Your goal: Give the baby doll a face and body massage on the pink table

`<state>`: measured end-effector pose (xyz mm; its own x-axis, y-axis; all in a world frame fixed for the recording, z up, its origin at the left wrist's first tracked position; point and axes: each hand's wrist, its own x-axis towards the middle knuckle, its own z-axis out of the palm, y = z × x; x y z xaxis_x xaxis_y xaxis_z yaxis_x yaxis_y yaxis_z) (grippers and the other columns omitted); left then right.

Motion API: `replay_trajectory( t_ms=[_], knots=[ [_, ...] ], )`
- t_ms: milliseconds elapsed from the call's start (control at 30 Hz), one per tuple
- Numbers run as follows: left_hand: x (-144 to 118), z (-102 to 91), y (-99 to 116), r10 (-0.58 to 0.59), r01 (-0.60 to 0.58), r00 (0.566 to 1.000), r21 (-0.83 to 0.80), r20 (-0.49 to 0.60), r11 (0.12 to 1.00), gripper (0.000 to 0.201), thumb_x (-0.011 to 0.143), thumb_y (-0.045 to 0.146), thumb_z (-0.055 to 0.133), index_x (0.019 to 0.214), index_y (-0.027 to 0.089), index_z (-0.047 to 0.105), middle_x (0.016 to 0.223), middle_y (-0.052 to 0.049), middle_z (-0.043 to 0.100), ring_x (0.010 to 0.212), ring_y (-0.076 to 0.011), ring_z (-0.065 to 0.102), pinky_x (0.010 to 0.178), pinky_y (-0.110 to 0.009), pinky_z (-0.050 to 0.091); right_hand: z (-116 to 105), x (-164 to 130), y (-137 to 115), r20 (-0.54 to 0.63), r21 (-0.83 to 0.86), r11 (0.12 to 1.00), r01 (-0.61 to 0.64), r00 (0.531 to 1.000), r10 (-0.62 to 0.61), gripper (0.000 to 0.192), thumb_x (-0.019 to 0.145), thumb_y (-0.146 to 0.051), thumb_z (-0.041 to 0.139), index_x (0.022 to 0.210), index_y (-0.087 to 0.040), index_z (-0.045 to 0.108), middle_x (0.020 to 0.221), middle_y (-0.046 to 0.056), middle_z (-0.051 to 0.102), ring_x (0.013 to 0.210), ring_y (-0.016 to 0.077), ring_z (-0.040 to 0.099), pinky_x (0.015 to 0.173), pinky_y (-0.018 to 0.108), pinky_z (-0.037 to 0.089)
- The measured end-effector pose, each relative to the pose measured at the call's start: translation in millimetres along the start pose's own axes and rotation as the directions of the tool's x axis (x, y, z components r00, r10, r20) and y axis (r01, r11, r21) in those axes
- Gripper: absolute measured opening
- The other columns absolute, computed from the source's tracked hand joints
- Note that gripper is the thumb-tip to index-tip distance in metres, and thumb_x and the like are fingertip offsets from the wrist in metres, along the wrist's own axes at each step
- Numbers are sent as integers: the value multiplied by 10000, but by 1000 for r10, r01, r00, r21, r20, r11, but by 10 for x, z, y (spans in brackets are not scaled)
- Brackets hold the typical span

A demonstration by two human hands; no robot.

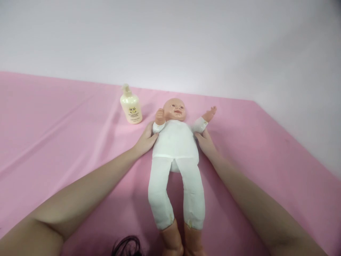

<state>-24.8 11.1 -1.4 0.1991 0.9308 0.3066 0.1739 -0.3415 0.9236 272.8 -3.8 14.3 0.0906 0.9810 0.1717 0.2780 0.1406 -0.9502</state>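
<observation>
A baby doll [176,140] with a white cloth body and bare plastic head, hands and feet lies on its back, head away from me. My left hand [147,138] grips its upper arm on the left side, thumb by the shoulder and fingers hidden behind the arm. On the other side my right hand [206,141] holds the doll's other arm near the armpit, the fingers mostly out of sight beneath it. Both doll hands point upward and outward.
A cream pump bottle [131,106] with a yellow cartoon print stands left of the doll's head. Pink cloth [80,121] covers the table, its far edge running behind the doll. A white wall or surface lies beyond. Dark hair [128,245] shows at the bottom edge.
</observation>
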Motion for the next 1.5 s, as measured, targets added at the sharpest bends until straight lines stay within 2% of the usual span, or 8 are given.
replay_trajectory(
  t_ms=[233, 467, 800, 1233, 1500],
  knots=[
    [10, -8, -96, 24, -24, 1000, -3, -4, 1000, 594, 946, 300, 637, 1511, 266, 455, 1524, -84, 549, 1466, -319, 467, 1294, -573, 299, -12, 7, 20, -7, -22, 1000, -16, 1000, 16, 483, 901, -335, 578, 1383, -306, 587, 1395, 41, 687, 1300, 294, 639, 1169, 513, 485],
    [7, -8, -44, 20, -20, 1000, 20, -1, 1000, 590, 946, 277, 620, 1511, 256, 454, 1516, -89, 555, 1468, -323, 463, 1298, -585, 282, -34, 25, 103, 15, -38, 999, 20, 1000, -19, 541, 922, -335, 562, 1462, -348, 529, 1450, 19, 658, 1325, 283, 628, 1165, 510, 495],
    [13, 0, -39, 18, -18, 1000, 51, 0, 999, 581, 957, 287, 613, 1513, 257, 448, 1528, -96, 540, 1468, -325, 463, 1291, -596, 291, -28, 61, 164, 8, -10, 1000, 23, 1000, -23, 521, 909, -328, 568, 1429, -321, 552, 1440, 36, 664, 1295, 286, 647, 1160, 509, 496],
    [1, -8, -1, 11, -11, 1000, 80, -1, 997, 592, 962, 295, 607, 1523, 241, 430, 1519, -111, 546, 1439, -322, 490, 1272, -581, 326, -20, 6, 44, 6, -2, 1000, 17, 1000, -17, 544, 916, -338, 580, 1446, -225, 526, 1438, 102, 654, 1312, 298, 619, 1173, 514, 461],
    [1, -3, 12, -1, 2, 1000, 76, -4, 997, 596, 955, 311, 610, 1521, 247, 434, 1527, -105, 538, 1469, -327, 458, 1291, -593, 293, -10, 24, 57, -5, 3, 1000, -6, 1000, 6, 523, 891, -342, 576, 1412, -288, 555, 1412, 45, 677, 1292, 269, 640, 1176, 487, 481]
  ],
)
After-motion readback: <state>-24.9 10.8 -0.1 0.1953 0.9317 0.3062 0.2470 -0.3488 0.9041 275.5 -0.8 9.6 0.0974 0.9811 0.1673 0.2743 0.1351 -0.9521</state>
